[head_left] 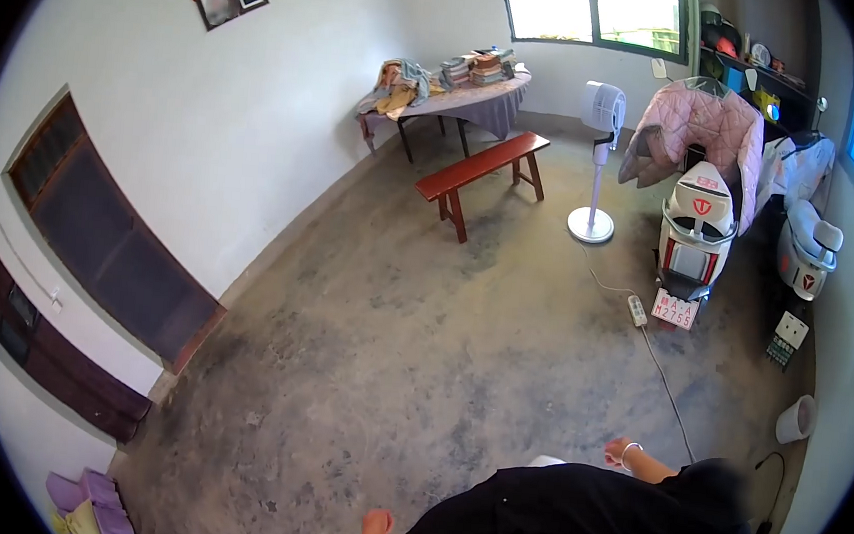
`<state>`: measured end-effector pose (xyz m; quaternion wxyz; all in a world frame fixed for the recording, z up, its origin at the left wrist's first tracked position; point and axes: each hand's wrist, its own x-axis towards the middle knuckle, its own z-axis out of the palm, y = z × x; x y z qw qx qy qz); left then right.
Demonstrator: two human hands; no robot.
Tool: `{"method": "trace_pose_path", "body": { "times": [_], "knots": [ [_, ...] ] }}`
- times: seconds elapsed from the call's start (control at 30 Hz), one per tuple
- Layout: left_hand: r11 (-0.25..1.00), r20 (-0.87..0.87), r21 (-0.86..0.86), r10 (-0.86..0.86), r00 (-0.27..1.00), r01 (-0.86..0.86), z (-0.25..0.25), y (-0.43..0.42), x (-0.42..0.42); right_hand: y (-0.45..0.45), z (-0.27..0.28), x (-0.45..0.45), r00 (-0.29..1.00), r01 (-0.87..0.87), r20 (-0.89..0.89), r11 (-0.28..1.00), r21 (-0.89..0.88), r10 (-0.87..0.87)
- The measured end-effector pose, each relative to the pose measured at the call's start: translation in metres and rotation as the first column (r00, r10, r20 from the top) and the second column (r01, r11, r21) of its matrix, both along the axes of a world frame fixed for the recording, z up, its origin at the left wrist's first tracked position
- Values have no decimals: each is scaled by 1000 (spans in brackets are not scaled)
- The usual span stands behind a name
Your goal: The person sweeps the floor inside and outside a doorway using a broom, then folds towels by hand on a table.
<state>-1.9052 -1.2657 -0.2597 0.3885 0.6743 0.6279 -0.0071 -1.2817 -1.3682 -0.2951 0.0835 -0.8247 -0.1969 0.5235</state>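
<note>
My left hand (377, 520) hangs low at the bottom of the view, over the bare concrete floor, with no object seen in it or touching it. Its fingers are foreshortened and hard to make out. On the other side of my black shirt (588, 516), my right hand (617, 451) shows past a pale bracelet (631, 454) on the wrist. Nothing is visible in that hand; its fingers are too small to read clearly. A white thing (546, 461), mostly hidden by the shirt, peeks out between my hands. The nearest cable (671, 387) runs along the floor beyond my right hand.
A red bench (481, 176) and a white standing fan (598, 160) stand ahead, before a cloth-covered table (481, 96). Two scooters, one with a pink quilted cover (699, 128), line the right. A power strip (636, 311) and white bucket (795, 420) are on the floor. Doors (119, 233) are left.
</note>
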Motion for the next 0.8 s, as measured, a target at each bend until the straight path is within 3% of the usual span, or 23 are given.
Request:
{"method": "trace_pose_path", "body": {
  "times": [0.03,0.07,0.1,0.17,0.2,0.23,0.27,0.33,0.37,0.4,0.43,0.47,0.5,0.53,0.6,0.67,0.7,0.73,0.77,0.8],
  "knots": [
    [996,126,18,88,988,-91,-13,37,10,8,10,-10,1000,13,-2,1000,-6,-13],
    [920,268,-190,383,884,-341,-20,74,27,22,25,-19,998,-57,10,998,38,57],
    [746,328,-420,655,681,-516,-18,105,52,36,42,-26,992,-128,26,988,80,127],
    [656,481,-436,749,456,-616,8,151,114,69,66,-35,961,-275,65,947,164,267],
    [707,499,-431,704,504,-561,16,173,133,85,68,-35,937,-350,87,915,202,339],
    [750,515,-425,661,546,-507,18,189,146,86,-54,7,738,-674,306,626,393,602],
    [744,510,-424,667,543,-516,16,195,153,104,-48,14,734,-677,300,621,396,609],
    [844,530,-358,535,658,-398,21,222,167,167,-22,37,784,-618,71,786,-14,617],
    [885,507,-300,464,726,-357,15,236,162,198,-27,49,779,-624,77,781,9,622],
    [919,470,-247,391,791,-307,-8,236,143,220,-36,69,465,-878,235,479,-6,854],
    [920,451,-223,390,802,-322,-82,240,107,239,-41,76,73,-990,363,111,-85,929],
    [920,432,-199,391,813,-336,-134,244,80,264,-44,79,67,-992,361,102,-79,930],
    [893,453,-198,449,770,-403,-73,238,90,298,-42,90,40,-997,464,69,-46,885],
    [862,477,-197,501,722,-467,65,232,131,329,-38,98,18,-999,555,32,-17,832],
    [736,364,-251,674,643,-629,18,227,98,395,-47,103,-170,-982,475,-107,-158,864],
    [683,283,-217,727,625,-697,-44,211,62,457,-86,108,-399,-917,595,-297,-267,698],
    [684,257,-172,726,638,-709,-98,205,41,475,-45,89,16,-993,502,72,-93,864],
    [661,171,-187,750,639,-726,-79,195,46,492,15,63,604,-795,314,578,183,732],
    [657,117,-200,752,648,-727,-73,191,48,510,82,36,907,-420,167,839,345,386],
    [657,79,-205,750,657,-726,-69,192,48,524,90,21,909,-417,158,843,339,386]
  ]
}}
